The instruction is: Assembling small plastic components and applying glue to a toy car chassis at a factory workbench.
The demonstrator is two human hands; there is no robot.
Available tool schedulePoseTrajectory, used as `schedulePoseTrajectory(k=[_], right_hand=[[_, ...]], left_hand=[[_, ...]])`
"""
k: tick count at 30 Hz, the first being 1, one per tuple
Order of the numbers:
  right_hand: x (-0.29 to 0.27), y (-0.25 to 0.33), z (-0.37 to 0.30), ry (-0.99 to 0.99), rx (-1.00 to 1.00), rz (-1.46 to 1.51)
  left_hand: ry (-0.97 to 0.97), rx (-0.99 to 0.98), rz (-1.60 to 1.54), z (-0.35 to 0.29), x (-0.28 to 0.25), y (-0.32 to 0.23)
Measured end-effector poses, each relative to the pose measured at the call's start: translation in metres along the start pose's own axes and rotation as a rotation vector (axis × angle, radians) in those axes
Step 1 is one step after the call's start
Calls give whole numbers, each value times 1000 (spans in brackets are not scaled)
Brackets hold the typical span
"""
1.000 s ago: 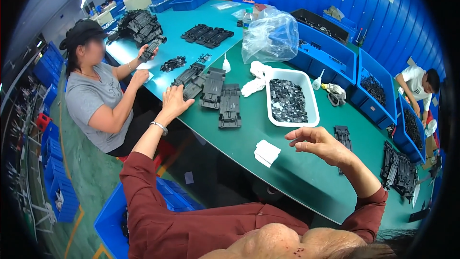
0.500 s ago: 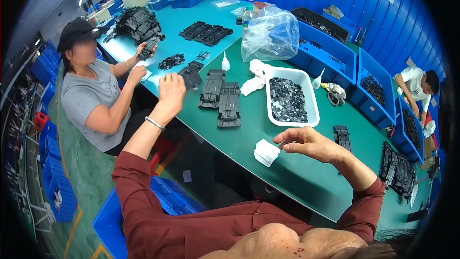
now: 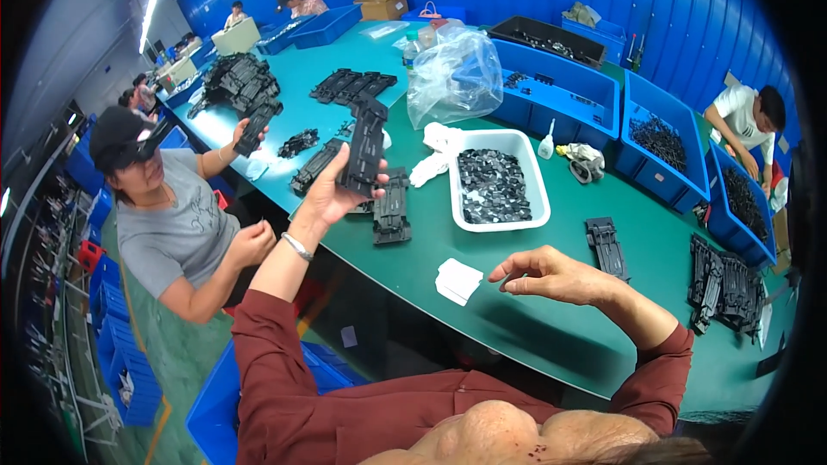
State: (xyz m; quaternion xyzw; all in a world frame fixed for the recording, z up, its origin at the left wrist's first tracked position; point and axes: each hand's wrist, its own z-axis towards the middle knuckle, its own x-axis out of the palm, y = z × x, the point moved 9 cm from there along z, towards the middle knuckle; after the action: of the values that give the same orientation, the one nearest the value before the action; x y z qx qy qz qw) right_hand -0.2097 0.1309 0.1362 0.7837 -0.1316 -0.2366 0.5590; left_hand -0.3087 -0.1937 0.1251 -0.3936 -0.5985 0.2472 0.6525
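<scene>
My left hand (image 3: 325,194) is closed around a long black plastic chassis piece (image 3: 364,148), raised above the table's left side. Underneath it, another black chassis piece (image 3: 392,211) lies on the green table. My right hand (image 3: 551,277) hovers over the table with thumb and forefinger brought together in a pinch. Whatever is between those fingertips is too small to make out. Just left of them lies a small white folded paper (image 3: 457,281). Beyond it stands a white tub (image 3: 541,198) filled with small dark pieces.
At the left, a co-worker (image 3: 172,198) holds a similar black piece (image 3: 254,127). More chassis pieces are heaped at the far left (image 3: 237,82) and right (image 3: 728,284). Blue bins (image 3: 659,185) line the far right side. A clear plastic bag (image 3: 457,77) and white dropper bottle (image 3: 547,139) stand nearby.
My left hand has lifted a black chassis piece off the table and brought it up and right. The co-worker's lower hand has moved down. My right hand has hardly moved.
</scene>
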Motion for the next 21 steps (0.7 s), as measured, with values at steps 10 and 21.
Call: schedulePoseTrajectory(k=[10,21], right_hand=[[-24,-13,-45,-76,-15,-55],[-33,-11,-144,-310,-98,-75]], left_hand=[[-323,192,1225,145,-24,44],[-407,557,1811,169,-20,36]])
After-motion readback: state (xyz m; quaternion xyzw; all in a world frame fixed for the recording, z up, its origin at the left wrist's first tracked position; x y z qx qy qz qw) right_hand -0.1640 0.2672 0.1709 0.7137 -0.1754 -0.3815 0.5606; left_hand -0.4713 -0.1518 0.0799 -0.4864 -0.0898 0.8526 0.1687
